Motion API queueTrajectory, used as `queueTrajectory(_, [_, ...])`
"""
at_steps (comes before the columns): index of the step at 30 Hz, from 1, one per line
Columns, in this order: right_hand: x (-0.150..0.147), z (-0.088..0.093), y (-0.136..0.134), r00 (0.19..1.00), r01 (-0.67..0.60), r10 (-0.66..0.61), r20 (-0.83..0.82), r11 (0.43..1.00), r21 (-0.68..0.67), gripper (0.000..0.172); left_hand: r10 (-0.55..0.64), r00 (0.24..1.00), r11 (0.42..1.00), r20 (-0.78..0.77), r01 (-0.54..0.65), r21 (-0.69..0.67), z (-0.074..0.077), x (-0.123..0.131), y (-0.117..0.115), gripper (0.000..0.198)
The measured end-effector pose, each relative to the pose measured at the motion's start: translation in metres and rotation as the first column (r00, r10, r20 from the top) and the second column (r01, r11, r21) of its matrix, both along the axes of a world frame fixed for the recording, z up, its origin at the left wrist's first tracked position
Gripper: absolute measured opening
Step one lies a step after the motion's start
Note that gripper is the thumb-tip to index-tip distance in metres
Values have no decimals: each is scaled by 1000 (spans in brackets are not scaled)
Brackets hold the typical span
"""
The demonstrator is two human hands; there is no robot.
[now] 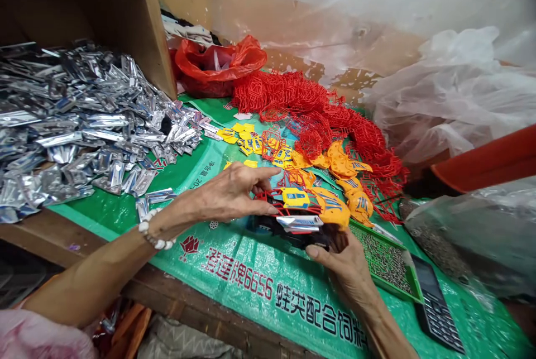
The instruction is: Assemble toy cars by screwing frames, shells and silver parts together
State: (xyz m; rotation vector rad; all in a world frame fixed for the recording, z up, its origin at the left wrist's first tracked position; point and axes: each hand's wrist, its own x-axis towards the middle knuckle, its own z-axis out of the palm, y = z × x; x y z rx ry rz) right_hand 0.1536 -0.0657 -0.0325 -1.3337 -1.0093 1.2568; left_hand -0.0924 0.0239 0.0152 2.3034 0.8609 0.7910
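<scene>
A toy car with an orange front, a yellow panel, silver side parts and red bars is held above the green sheet. My right hand grips its lower right side, thumb in front. At the car's left end, my left hand has its thumb on the red bars and its index finger stretched above them. Behind the car lie orange shells, small yellow pieces and a heap of red wire-like frames. The car's underside is partly hidden by my right hand.
Silver parts spill from a cardboard box at left. A red plastic bag stands behind. To the right are a green tray of small screws, a phone-like device and clear plastic bags. The table's wooden edge runs along the front.
</scene>
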Motion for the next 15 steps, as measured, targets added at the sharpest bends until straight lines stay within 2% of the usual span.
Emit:
queueTrajectory(3, [4,-4,0,996,-63,65,68,997,-34,66,105,994,994,32,-106,29,0,-8,8,55])
queueTrajectory(7, [5,-11,2,993,-63,62,100,998,11,71,220,972,975,77,-218,-42,7,-25,6,56])
queueTrajectory(10, [3,-17,5,982,-145,138,131,988,50,68,297,952,955,78,-296,-21,9,-37,-5,60])
queueTrajectory(15, [5,-31,8,923,-243,187,336,961,135,67,440,893,892,92,-446,69,11,-56,-38,53])
